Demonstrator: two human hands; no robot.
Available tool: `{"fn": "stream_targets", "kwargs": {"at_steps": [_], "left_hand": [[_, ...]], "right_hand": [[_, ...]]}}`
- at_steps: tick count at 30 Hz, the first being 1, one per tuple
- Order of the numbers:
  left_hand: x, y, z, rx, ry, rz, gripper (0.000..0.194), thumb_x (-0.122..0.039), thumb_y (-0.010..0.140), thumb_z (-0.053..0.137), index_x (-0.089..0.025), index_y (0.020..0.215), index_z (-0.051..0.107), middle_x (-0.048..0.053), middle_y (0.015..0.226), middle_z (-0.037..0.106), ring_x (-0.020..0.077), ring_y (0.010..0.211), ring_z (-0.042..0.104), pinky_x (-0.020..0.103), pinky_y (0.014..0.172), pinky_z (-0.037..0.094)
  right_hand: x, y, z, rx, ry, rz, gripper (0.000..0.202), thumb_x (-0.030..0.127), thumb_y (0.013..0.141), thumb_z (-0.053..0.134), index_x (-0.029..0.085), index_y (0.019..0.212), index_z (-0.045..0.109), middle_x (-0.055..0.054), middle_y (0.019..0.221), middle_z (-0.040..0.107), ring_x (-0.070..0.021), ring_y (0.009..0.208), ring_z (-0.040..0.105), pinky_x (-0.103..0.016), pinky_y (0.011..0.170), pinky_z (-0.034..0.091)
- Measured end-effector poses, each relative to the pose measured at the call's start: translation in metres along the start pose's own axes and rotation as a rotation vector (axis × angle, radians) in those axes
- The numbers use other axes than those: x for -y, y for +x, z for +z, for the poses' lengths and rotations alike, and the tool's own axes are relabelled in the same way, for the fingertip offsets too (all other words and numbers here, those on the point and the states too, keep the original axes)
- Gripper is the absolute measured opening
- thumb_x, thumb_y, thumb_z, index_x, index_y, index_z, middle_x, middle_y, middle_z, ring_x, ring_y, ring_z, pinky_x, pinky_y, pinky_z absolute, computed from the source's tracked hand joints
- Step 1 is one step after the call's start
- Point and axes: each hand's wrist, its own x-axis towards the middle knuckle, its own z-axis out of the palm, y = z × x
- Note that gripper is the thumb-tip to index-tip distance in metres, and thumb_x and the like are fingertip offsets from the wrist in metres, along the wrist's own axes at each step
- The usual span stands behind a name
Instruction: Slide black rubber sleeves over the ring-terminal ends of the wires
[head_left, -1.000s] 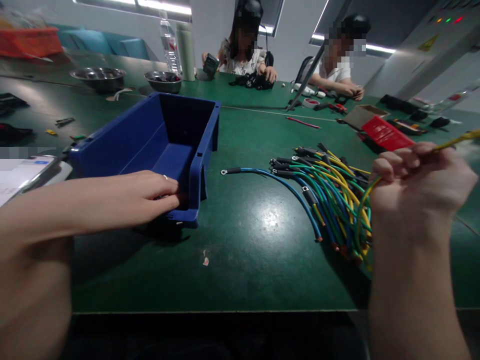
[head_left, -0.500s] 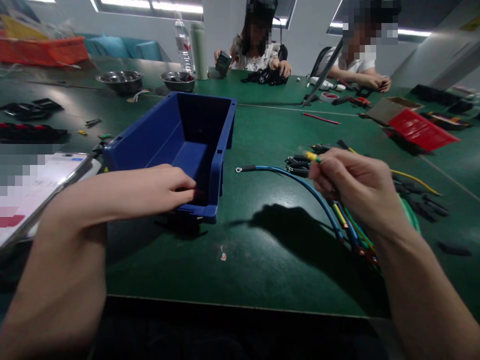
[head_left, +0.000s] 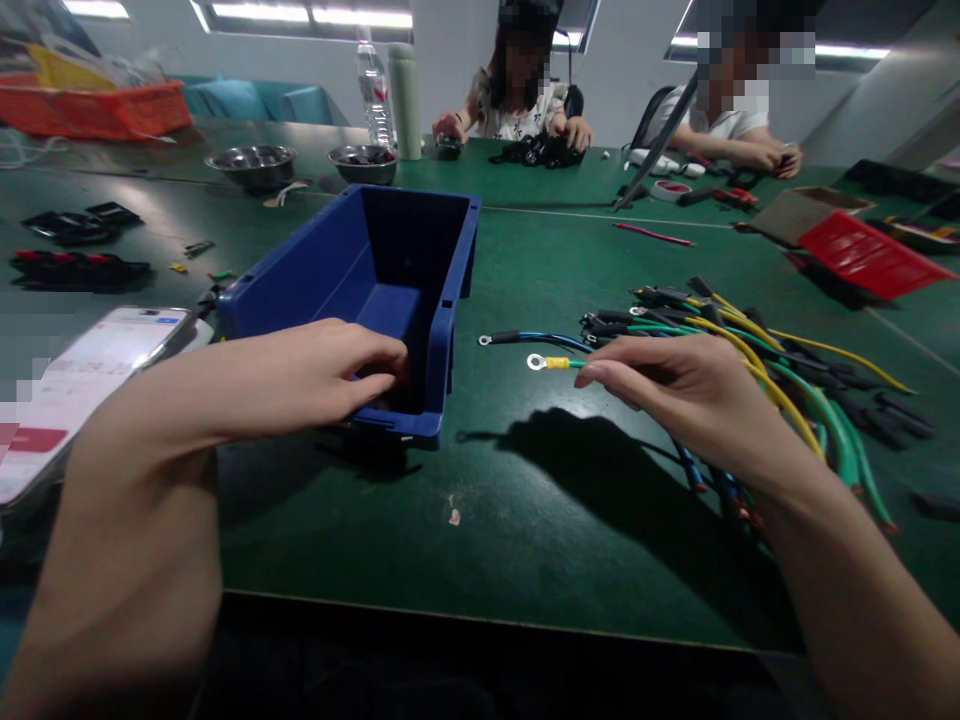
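Observation:
Pinched between the thumb and fingers of my right hand (head_left: 667, 385) is a green wire with a ring terminal (head_left: 551, 363). The terminal has a yellow sleeve and its ring points left, above the table. My left hand (head_left: 345, 370) reaches over the near end of a blue bin (head_left: 300, 250), fingers curled down inside it. Its fingertips are partly hidden, and I cannot make out what they hold, if anything. A blue wire with a black sleeve and ring terminal (head_left: 499, 339) lies just behind the held one. Yellow and green wires (head_left: 780, 385) lie bunched beyond my right hand.
A phone (head_left: 105, 370) lies left of the bin. Metal bowls (head_left: 251, 165), a water bottle (head_left: 373, 95) and a green flask (head_left: 405, 105) stand farther back. A red box (head_left: 874, 255) sits at right. Two people (head_left: 525, 110) are seated across the green table (head_left: 487, 560).
My right hand has turned and moved left and down, bringing the ring terminal into clear view. My left hand stays in the bin, with its fingers shifted slightly. Across the table, a person's hand has lowered a phone-like object.

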Motion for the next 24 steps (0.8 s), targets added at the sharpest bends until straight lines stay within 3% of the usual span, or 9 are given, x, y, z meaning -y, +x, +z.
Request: {"fn": "stream_targets", "kwargs": {"at_steps": [1,3,9,13,16,20,24], "left_hand": [[-0.001,-0.001,-0.002,0.019,0.006,0.024,0.026,-0.039,0.09,0.052,-0.027,0.094,0.074,-0.003,0.087,0.074,0.0155,0.071,0.066,0.022,0.063,0.05],[-0.003,-0.003,-0.006,-0.053,0.005,0.05,0.027,-0.037,0.094,0.048,-0.025,0.101,0.072,-0.002,0.088,0.074,0.0146,0.068,0.063,0.022,0.06,0.046],[-0.011,-0.01,-0.013,-0.619,0.005,0.067,0.021,-0.035,0.088,0.061,-0.026,0.102,0.074,-0.002,0.088,0.074,0.0158,0.074,0.064,0.026,0.064,0.047],[-0.025,-0.015,-0.011,-0.854,-0.123,0.118,0.021,-0.04,0.084,0.07,-0.028,0.101,0.077,0.001,0.094,0.075,0.0227,0.08,0.066,0.038,0.068,0.051],[-0.037,-0.013,-0.004,-0.919,-0.168,0.162,0.016,-0.037,0.086,0.07,-0.029,0.098,0.076,0.0,0.095,0.075,0.0226,0.083,0.068,0.043,0.075,0.052],[-0.046,-0.001,0.01,-0.868,-0.094,0.399,0.013,-0.024,0.084,0.073,-0.025,0.098,0.073,-0.002,0.096,0.075,0.017,0.085,0.068,0.038,0.078,0.055],[-0.05,0.011,0.025,-0.856,-0.074,0.453,0.017,-0.022,0.086,0.07,-0.028,0.102,0.071,-0.003,0.1,0.074,0.0156,0.089,0.067,0.032,0.077,0.058]], "right_hand": [[0.0,0.0,0.0,-0.017,-0.009,-0.012,0.03,0.041,0.091,0.059,0.019,0.078,0.075,0.0,0.061,0.062,-0.0056,0.048,0.045,-0.019,0.043,0.031],[0.001,-0.001,-0.001,-0.053,-0.025,-0.041,0.028,0.04,0.091,0.061,0.02,0.078,0.075,0.0,0.063,0.065,-0.0059,0.048,0.047,-0.019,0.043,0.032],[0.003,-0.004,-0.001,-0.162,-0.076,-0.141,0.021,0.035,0.09,0.064,0.021,0.079,0.074,0.0,0.076,0.071,-0.0086,0.057,0.061,-0.019,0.049,0.042],[0.003,-0.007,-0.002,-0.209,-0.143,-0.221,0.022,0.033,0.092,0.062,0.02,0.078,0.072,0.0,0.072,0.07,-0.0089,0.054,0.061,-0.02,0.045,0.039],[0.003,-0.008,-0.003,-0.258,-0.192,-0.261,0.018,0.031,0.092,0.062,0.021,0.079,0.07,0.001,0.069,0.069,-0.0087,0.052,0.059,-0.021,0.044,0.037],[0.005,-0.009,-0.003,-0.33,-0.212,-0.279,0.012,0.029,0.091,0.064,0.024,0.081,0.069,0.003,0.067,0.067,-0.0087,0.052,0.057,-0.023,0.045,0.037],[0.003,-0.01,-0.001,-0.366,-0.23,-0.262,0.01,0.029,0.09,0.065,0.024,0.082,0.07,0.002,0.065,0.065,-0.0105,0.051,0.057,-0.026,0.044,0.035]]}}
